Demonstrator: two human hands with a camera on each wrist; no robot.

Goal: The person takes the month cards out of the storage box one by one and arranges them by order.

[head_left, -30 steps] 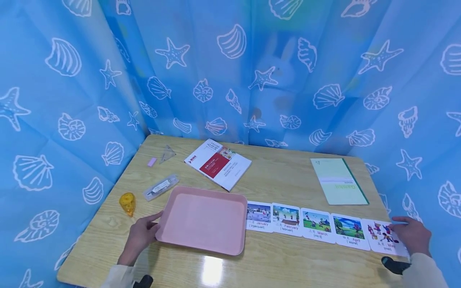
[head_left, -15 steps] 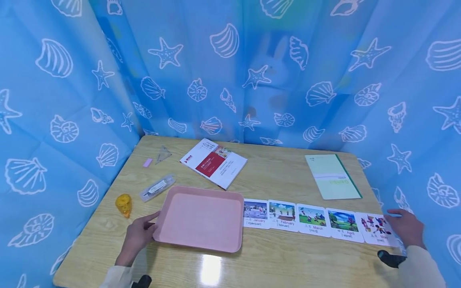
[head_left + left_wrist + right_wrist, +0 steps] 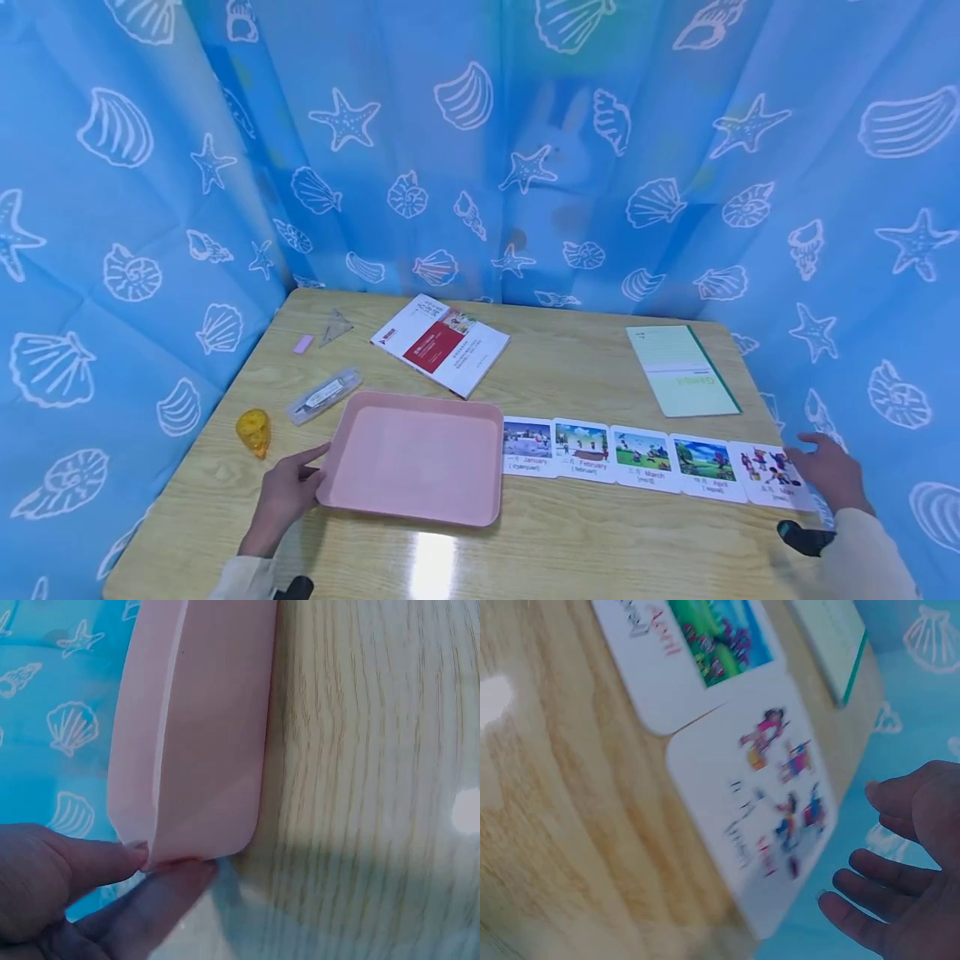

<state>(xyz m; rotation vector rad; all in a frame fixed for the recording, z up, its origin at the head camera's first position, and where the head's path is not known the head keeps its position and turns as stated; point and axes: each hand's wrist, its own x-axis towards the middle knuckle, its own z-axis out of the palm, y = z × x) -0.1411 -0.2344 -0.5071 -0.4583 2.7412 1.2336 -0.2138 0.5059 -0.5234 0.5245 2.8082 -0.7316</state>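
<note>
While L hand [image 3: 283,497] grips, pink tray [image 3: 415,450] bare.

Bare counter [image 3: 570,550] runs along the near edge, open from the tray [image 3: 416,458] to the right corner. A row of cards [image 3: 645,458] bars the way from the tray to the right edge. Behind them a wide free strip lies between the book [image 3: 441,343] and the notebook [image 3: 681,371]. The far left corner is crowded: eraser [image 3: 303,344], set square [image 3: 335,327], pen case [image 3: 324,395], yellow toy [image 3: 253,431]. Curtain [image 3: 480,150] closes three sides.
</note>
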